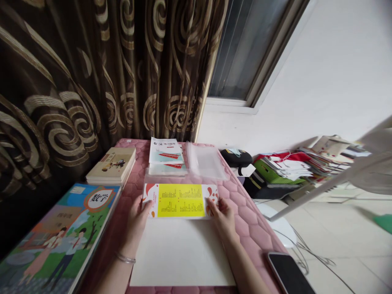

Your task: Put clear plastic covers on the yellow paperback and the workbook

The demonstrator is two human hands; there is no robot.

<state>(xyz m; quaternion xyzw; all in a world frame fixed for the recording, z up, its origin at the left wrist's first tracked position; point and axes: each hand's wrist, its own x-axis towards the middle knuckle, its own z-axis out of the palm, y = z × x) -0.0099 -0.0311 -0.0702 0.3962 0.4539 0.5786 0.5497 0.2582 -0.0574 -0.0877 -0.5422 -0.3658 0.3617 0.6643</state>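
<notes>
A printed paper strip, yellow in the middle with white ends and red-orange shapes, lies across in front of me. My left hand pinches its left end, thumb on top. My right hand grips the right end the same way, with the fingers partly hidden underneath. Directly below the strip is a blank white sheet, lying between my forearms; I cannot tell whether the two are joined. Beyond them, clear plastic covers lie beside and partly over calligraphy workbooks.
A math textbook tops a stack at left, with a smaller tan book stack behind it. A phone lies at the pink quilted surface's right edge. A white fan, cables and piled papers stand further right.
</notes>
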